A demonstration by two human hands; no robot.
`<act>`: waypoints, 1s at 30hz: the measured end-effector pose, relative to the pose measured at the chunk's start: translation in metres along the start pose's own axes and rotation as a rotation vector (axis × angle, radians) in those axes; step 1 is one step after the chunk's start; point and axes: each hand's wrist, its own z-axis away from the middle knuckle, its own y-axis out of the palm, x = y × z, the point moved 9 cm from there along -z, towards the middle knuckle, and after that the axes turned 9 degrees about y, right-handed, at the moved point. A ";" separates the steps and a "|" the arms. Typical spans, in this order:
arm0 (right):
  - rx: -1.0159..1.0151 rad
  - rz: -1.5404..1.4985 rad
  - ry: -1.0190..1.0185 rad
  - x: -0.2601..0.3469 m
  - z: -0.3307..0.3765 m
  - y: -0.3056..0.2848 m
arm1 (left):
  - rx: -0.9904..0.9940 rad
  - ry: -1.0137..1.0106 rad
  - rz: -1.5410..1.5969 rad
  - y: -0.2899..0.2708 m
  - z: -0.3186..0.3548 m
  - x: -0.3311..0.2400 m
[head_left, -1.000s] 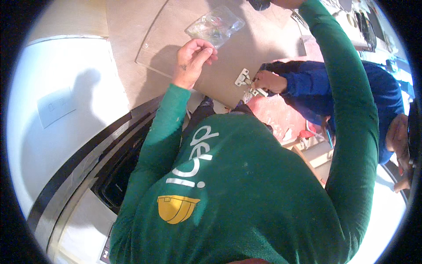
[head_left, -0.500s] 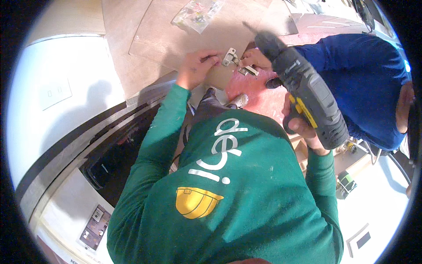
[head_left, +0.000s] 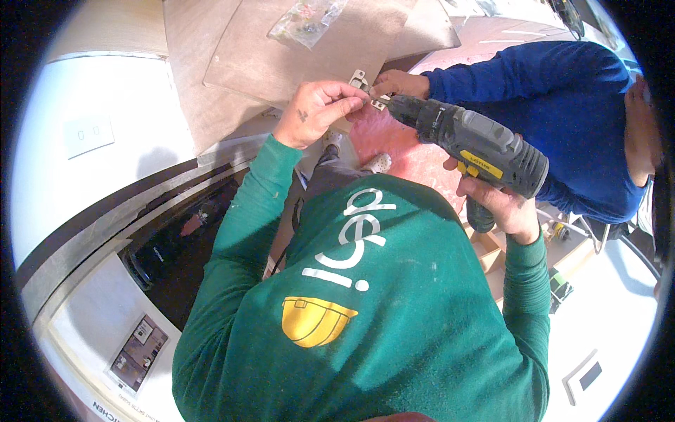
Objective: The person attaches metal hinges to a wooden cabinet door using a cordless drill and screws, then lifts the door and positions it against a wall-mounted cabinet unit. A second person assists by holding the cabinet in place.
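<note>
My right hand (head_left: pixel 500 205) grips a black and yellow cordless drill (head_left: pixel 481 141) by its handle. The drill lies nearly level, and its bit points left to the fingertips of my left hand (head_left: pixel 315 112). Thumb and forefinger of that hand are pinched together; whatever is between them is too small to make out. Just beyond them is a metal cabinet hinge (head_left: pixel 359 79) at the edge of a brown wooden board (head_left: pixel 274 63). A co-worker's hand (head_left: pixel 402 84), in a blue sleeve, touches the hinge from the right.
A clear plastic bag of small parts (head_left: pixel 307 21) lies on the board. The co-worker's blue-sleeved arm (head_left: pixel 506 74) reaches in close above the drill. A white wall with a switch plate (head_left: pixel 89 133) stands on the left. Pinkish sheeting (head_left: pixel 394 144) covers the floor below.
The drill has swung down and left, so its bit now meets my left fingertips. My left hand has moved right to the hinge and closed into a pinch.
</note>
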 end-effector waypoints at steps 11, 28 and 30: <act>0.024 0.049 -0.018 0.002 -0.016 0.008 | -0.021 0.036 0.003 -0.014 -0.006 -0.012; 0.342 0.108 -0.011 -0.104 -0.112 0.046 | -0.137 0.502 -1.015 -0.030 0.023 0.032; 0.361 0.088 -0.020 -0.108 -0.121 0.049 | -0.125 0.507 -1.025 -0.029 0.023 0.031</act>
